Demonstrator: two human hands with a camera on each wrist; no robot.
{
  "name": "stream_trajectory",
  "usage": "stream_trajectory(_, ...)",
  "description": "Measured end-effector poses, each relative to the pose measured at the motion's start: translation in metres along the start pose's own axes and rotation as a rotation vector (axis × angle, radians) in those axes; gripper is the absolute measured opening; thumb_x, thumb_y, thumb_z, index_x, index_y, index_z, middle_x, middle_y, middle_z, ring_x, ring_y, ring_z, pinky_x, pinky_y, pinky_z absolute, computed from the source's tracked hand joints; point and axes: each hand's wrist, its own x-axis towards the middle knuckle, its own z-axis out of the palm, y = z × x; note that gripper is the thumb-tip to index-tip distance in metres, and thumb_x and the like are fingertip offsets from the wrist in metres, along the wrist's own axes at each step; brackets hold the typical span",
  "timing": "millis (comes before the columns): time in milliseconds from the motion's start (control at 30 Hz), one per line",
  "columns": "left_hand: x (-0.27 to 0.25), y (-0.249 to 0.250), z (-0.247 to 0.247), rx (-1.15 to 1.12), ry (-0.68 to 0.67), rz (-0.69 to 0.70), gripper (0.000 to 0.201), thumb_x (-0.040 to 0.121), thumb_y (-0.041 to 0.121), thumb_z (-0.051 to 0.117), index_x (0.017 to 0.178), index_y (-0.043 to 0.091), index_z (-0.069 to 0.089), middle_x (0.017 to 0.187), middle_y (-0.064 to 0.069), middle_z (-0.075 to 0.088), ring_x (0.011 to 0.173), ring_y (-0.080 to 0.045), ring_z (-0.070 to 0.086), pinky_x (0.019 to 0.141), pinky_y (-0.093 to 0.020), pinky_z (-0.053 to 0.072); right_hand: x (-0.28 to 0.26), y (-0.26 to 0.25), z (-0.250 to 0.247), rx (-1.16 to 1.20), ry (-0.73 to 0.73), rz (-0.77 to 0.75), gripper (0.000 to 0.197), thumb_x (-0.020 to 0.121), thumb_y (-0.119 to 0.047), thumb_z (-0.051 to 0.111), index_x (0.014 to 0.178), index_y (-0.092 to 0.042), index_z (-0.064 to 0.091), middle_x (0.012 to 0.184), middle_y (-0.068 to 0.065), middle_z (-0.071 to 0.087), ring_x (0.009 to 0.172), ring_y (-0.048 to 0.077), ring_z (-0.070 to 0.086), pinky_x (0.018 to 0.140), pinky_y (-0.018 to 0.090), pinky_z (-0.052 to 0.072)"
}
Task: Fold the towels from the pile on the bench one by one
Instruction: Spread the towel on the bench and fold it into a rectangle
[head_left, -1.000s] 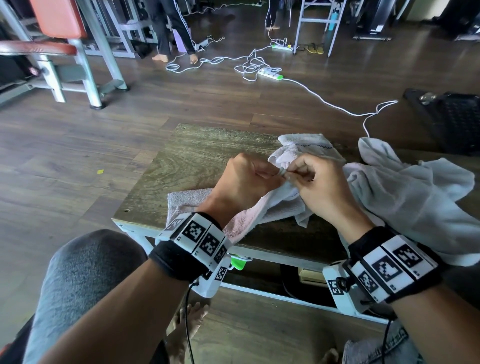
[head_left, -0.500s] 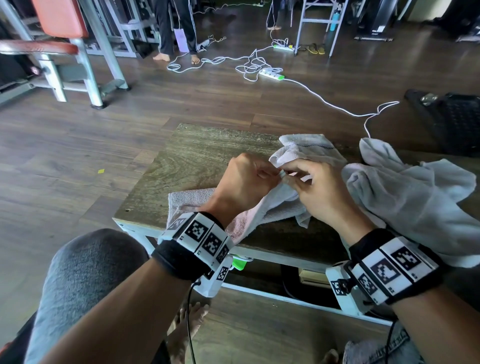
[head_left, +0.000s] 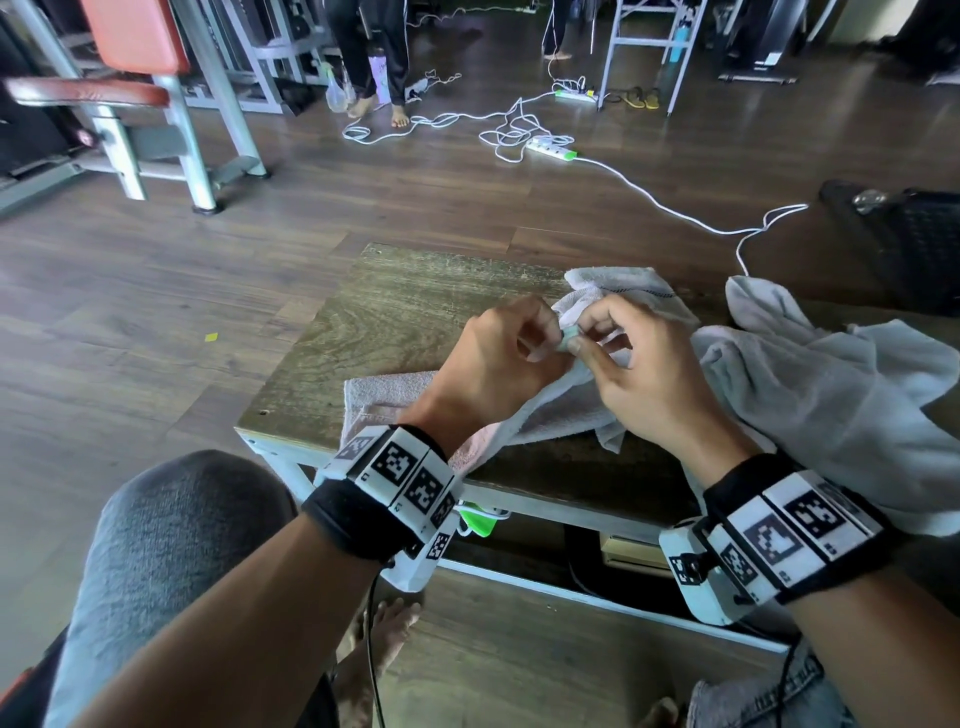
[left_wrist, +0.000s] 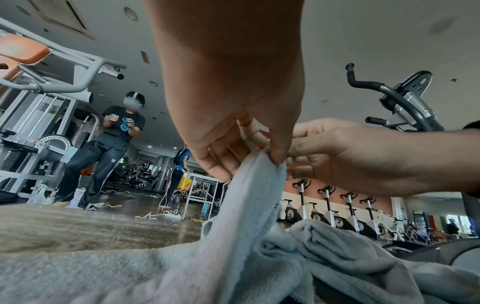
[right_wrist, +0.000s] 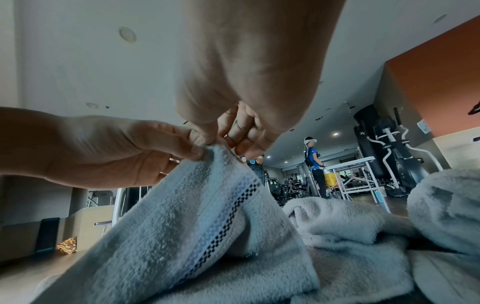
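towel (head_left: 561, 410) edge pinched between left hand (head_left: 493, 358), right hand (head_left: 649, 379), above bench (head_left: 395, 312)

Pale grey-white towel (right_wrist: 182, 216) under the hands, with a blue stripe and black checker band. Tabletop (head_left: 395, 317) is scuffed brown wood grain.

On the bench (head_left: 415, 312), my left hand (head_left: 498, 364) and right hand (head_left: 649, 379) meet over the near edge, the towel (head_left: 550, 415) beneath them, the pile (head_left: 831, 395) at the right end, the far-left corner bare.
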Motion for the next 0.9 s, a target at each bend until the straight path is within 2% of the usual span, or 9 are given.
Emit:
stream_trajectory(67,-0.003,-0.001,0.000,-0.007,-0.016,0.003,0.019,0.076,0.015,0.078,0.080,0.009,0.061,0.072,0.000,0.064,0.062,-0.010,0.058,0.063,-0.029,0.054,-0.001,0.002,0.001,0.019,-0.019,0.004,0.008,0.087,-0.004,0.073,0.092,-0.005,0.067,0.084,-0.009,0.063,0.079,0.006,0.059,0.074,0.016,0.048)
stream_trajectory(233,-0.008,-0.002,-0.002,-0.024,-0.016,0.003,0.018,0.074,0.011,0.082,0.079,0.004,0.065,0.078,-0.008,0.069,0.069,-0.022,0.065,0.071,-0.041,0.056,-0.003,0.003,0.001,0.020,-0.101,0.007,0.008,0.089,-0.009,0.071,0.098,-0.009,0.071,0.090,-0.002,0.070,0.085,0.014,0.064,0.078,0.033,0.052)
stream_trajectory(367,-0.014,0.001,-0.005,-0.027,-0.028,-0.044,0.018,0.076,0.017,0.082,0.080,0.005,0.069,0.079,-0.007,0.071,0.072,-0.024,0.068,0.073,-0.041,0.057,-0.006,-0.004,-0.002,0.039,-0.077,-0.031,0.006,0.090,-0.010,0.070,0.096,-0.009,0.071,0.090,-0.002,0.070,0.087,0.014,0.064,0.079,0.029,0.050)
stream_trajectory(433,-0.017,0.000,-0.008,-0.001,-0.046,-0.049,0.017,0.076,0.022,0.082,0.080,0.008,0.072,0.077,-0.001,0.072,0.070,-0.019,0.067,0.070,-0.036,0.057,-0.008,-0.007,-0.005,0.041,-0.050,-0.054,0.006,0.091,-0.009,0.068,0.097,-0.009,0.070,0.092,-0.003,0.070,0.089,0.014,0.064,0.079,0.027,0.049)
stream_trajectory(533,-0.027,-0.005,-0.013,0.138,-0.090,-0.014,0.012,0.078,0.027,0.081,0.075,0.016,0.075,0.070,0.015,0.067,0.059,-0.001,0.058,0.061,-0.019,0.045,-0.009,-0.010,-0.010,0.088,-0.014,-0.044,0.009,0.093,-0.013,0.066,0.101,-0.009,0.069,0.096,-0.001,0.070,0.091,0.013,0.066,0.082,0.032,0.052)
stream_trajectory(633,-0.040,-0.007,-0.022,0.245,-0.107,-0.039,0.018,0.078,0.030,0.079,0.065,0.034,0.067,0.067,0.023,0.062,0.059,0.006,0.057,0.061,-0.014,0.041,-0.008,-0.016,-0.020,0.181,0.009,-0.011,0.011,0.095,-0.015,0.063,0.104,-0.009,0.067,0.098,0.001,0.072,0.092,0.015,0.070,0.083,0.036,0.056)
stream_trajectory(700,-0.046,-0.001,-0.033,0.295,-0.126,-0.079,0.010,0.080,0.032,0.078,0.074,0.036,0.071,0.075,0.023,0.064,0.066,0.008,0.060,0.061,-0.011,0.042,-0.004,-0.023,-0.029,0.197,0.018,0.004,0.009,0.096,-0.013,0.063,0.104,-0.010,0.067,0.097,0.004,0.073,0.090,0.013,0.070,0.081,0.028,0.056)
stream_trajectory(767,-0.047,0.010,-0.051,0.367,-0.144,-0.076,0.007,0.082,0.033,0.076,0.087,0.027,0.076,0.081,0.020,0.066,0.068,0.012,0.059,0.061,-0.008,0.044,0.001,-0.031,-0.041,0.182,0.045,0.031,0.008,0.096,-0.013,0.063,0.103,-0.012,0.067,0.095,0.003,0.073,0.088,0.012,0.070,0.078,0.023,0.054)
stream_trajectory(900,-0.044,0.035,-0.100,0.433,-0.115,-0.071,0.011,0.080,0.031,0.078,0.080,0.020,0.078,0.078,0.007,0.074,0.068,-0.007,0.067,0.063,-0.025,0.053,0.018,-0.045,-0.068,0.156,0.117,0.096,0.009,0.096,-0.015,0.062,0.103,-0.011,0.066,0.097,0.002,0.071,0.092,0.017,0.068,0.081,0.026,0.053)
